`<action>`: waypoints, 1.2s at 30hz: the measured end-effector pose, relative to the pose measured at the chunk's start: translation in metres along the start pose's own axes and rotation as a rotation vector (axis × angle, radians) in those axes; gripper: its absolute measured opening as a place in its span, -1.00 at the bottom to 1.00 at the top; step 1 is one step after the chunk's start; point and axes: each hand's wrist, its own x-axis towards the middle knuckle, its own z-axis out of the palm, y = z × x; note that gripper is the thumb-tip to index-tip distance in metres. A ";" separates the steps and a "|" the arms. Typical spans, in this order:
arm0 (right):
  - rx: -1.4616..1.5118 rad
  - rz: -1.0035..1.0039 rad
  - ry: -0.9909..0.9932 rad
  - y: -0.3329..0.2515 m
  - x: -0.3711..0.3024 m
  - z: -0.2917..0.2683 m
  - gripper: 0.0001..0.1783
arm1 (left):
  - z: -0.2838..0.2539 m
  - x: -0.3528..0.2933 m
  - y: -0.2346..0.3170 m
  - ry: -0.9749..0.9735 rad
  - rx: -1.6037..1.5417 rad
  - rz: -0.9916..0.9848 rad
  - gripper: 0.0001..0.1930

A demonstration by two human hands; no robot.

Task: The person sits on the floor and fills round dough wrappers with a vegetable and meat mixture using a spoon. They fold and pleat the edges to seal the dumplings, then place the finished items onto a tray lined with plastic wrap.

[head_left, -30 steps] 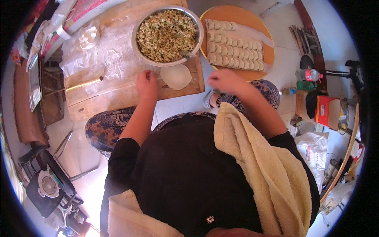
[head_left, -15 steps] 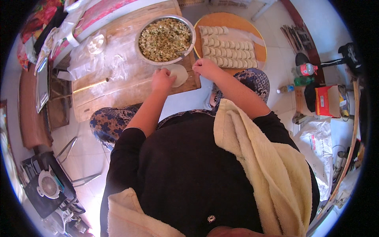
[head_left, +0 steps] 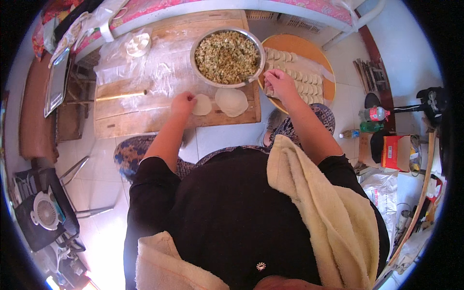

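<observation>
Her left hand (head_left: 182,103) rests on the wooden board (head_left: 145,116), fingers curled at a small dough wrapper (head_left: 202,104), while her right hand (head_left: 279,82), fingers seemingly pinched together, hovers over the round tray (head_left: 309,50) of dumplings (head_left: 299,72) beside the filling bowl (head_left: 227,57).

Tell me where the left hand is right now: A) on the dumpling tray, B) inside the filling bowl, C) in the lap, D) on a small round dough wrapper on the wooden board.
D: the left hand rests on a small dough wrapper on the wooden board.
</observation>
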 end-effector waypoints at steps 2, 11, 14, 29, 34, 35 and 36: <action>-0.237 -0.181 0.060 -0.006 0.009 0.010 -0.71 | -0.007 0.015 -0.005 0.054 0.014 -0.011 -0.77; -1.177 -0.478 -0.248 -0.043 0.011 0.051 -0.76 | 0.021 0.059 0.024 0.277 -0.101 -0.043 -0.78; -1.260 -0.366 -0.290 -0.055 0.019 0.050 -0.79 | 0.021 0.053 0.026 0.263 0.007 0.006 -0.77; -0.969 -0.295 -0.012 -0.051 0.059 0.020 -0.72 | -0.049 0.065 -0.073 0.443 -0.094 0.144 -0.78; -0.721 -0.248 -0.023 -0.034 0.043 0.054 -0.74 | -0.068 0.054 -0.035 0.302 -1.808 -0.319 -0.74; -0.728 -0.274 -0.027 -0.032 0.040 0.056 -0.74 | -0.076 0.042 -0.010 0.215 -2.117 -0.292 -0.67; -0.686 -0.249 -0.025 -0.030 0.036 0.056 -0.74 | -0.076 0.038 0.002 0.289 -2.192 -0.342 -0.51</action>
